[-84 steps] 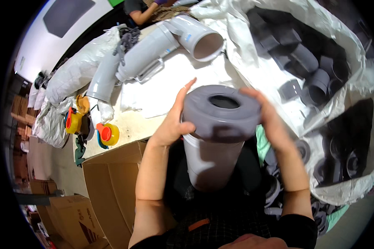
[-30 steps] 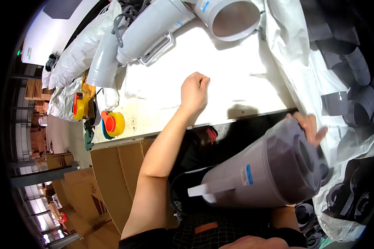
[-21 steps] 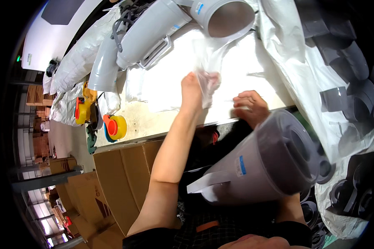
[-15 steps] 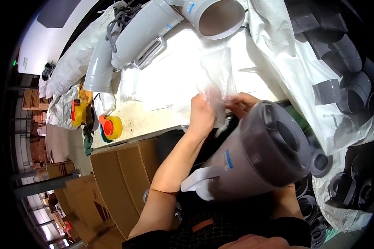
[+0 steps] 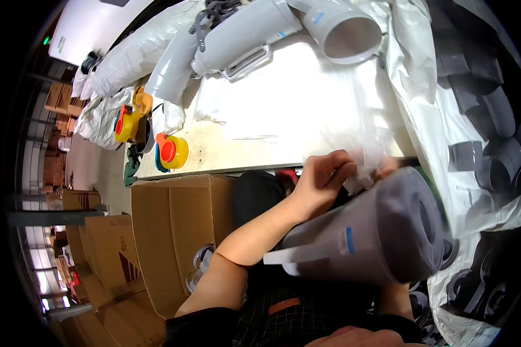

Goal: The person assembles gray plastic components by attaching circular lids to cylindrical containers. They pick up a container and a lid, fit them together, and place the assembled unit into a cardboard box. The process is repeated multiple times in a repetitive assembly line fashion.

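A clear plastic bag [image 5: 367,147] is bunched between my two hands at the table's front edge, its loose part trailing over the white sheets. My left hand [image 5: 321,182] is closed with curled fingers on the bag's near side. Blurred and partly covered by the jug, my right hand [image 5: 388,168] pinches the bag's other side. A large grey lidded jug [image 5: 364,237] lies tilted across my lap and over my right forearm, its lid toward the right and its pale handle toward the left. The jug hides most of my right arm.
White sheets [image 5: 283,104] cover the table [image 5: 208,144]. Grey jug bodies [image 5: 243,40] lie at its back, and yellow-and-red lids [image 5: 173,151] at its left corner. An open cardboard box [image 5: 156,231] stands left of me. Grey parts [image 5: 498,153] fill the white-lined right side.
My hands and the bag have moved right across the view, with the jug shifting slightly right and down. The view itself has turned, so the table things appear further right.
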Motion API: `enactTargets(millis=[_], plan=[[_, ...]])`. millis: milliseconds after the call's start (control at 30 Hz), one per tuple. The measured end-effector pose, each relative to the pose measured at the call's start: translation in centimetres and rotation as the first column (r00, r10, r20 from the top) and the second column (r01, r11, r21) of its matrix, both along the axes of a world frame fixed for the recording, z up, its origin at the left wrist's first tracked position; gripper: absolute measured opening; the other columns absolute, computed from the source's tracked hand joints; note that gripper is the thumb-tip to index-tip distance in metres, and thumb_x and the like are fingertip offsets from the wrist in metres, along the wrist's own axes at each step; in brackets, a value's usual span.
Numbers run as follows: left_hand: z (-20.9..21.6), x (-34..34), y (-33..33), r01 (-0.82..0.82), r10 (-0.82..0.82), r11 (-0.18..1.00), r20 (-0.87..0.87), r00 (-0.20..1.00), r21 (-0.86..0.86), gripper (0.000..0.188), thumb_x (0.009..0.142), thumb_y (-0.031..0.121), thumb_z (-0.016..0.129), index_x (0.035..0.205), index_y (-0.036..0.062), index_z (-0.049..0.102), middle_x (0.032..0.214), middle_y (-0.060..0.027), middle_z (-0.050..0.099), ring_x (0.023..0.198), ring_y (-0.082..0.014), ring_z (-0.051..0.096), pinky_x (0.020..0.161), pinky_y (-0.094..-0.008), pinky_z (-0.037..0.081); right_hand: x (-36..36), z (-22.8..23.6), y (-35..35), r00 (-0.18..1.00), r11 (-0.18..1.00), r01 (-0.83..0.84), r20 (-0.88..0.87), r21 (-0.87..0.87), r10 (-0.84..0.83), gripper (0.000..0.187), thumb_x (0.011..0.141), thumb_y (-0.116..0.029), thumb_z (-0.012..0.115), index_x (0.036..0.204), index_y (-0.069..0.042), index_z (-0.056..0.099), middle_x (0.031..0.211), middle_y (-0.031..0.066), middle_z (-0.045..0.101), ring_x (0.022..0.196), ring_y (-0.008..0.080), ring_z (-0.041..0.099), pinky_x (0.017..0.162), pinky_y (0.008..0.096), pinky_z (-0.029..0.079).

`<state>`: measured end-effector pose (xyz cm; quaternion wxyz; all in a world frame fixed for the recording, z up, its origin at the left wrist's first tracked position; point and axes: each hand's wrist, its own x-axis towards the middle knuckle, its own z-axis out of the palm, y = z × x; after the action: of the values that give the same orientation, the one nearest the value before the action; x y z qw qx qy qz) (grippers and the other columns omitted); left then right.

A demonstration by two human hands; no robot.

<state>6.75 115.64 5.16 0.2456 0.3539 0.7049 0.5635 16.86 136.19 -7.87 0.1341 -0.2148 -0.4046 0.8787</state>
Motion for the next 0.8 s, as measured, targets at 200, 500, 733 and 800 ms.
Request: enactTargets(millis=[200,500,733,800], plan=[[3.3,-2.1,-4.5,0.308,-0.350,0.928,0.208,0.913,0.209,0.017,0.094,0.015,0.069,0.092,0.0036,0.057,0.079,-0.0004,0.051,0.073,-0.0078,0.050,0.067,-0.0251,0.045,6.3,3.1,2.2,0.975,0.980,0.194,-0.104,-0.045,-0.197,0.032,0.102,-0.018,0.061,0.127,0.001,0.053,0.126,0.0146,0.058,0.114,0.0233,0.054,0.099,0.0351,0.043],[3.4,1.9,-3.9,0.221,0.032,0.937,-0.695,0.718,0.272,0.010,0.079,0.012,0.071,0.080,0.0130,0.061,0.073,0.0008,0.057,0.063,-0.0147,0.057,0.057,-0.0288,0.045,12.7,3.2,0.3,0.908,0.933,0.337,-0.221,-0.125,-0.357,0.043,0.102,-0.019,0.059,0.138,0.001,0.045,0.139,0.0163,0.049,0.127,0.0277,0.045,0.108,0.0377,0.036],[0.7,6.6,-15.1,0.340,0.037,0.920,-0.908,0.417,0.194,0.010,0.081,0.014,0.068,0.079,0.0138,0.058,0.069,0.0019,0.047,0.055,-0.0127,0.049,0.048,-0.0269,0.036,13.2,-2.2,-9.1,0.997,0.992,0.040,0.076,-0.121,-0.031,0.052,0.102,-0.021,0.057,0.146,0.001,0.038,0.149,0.0175,0.043,0.137,0.0311,0.039,0.114,0.0398,0.030],[-1.0,8.7,-18.9,0.253,-0.023,0.963,-0.905,0.424,0.094,0.017,0.081,0.023,0.070,0.082,0.0136,0.056,0.074,0.0019,0.052,0.063,-0.0147,0.054,0.055,-0.0289,0.044,14.4,-2.7,-10.9,0.964,0.963,-0.220,0.183,0.156,0.191,0.055,0.102,-0.021,0.056,0.149,0.001,0.037,0.152,0.0179,0.041,0.140,0.0321,0.037,0.116,0.0404,0.028]])
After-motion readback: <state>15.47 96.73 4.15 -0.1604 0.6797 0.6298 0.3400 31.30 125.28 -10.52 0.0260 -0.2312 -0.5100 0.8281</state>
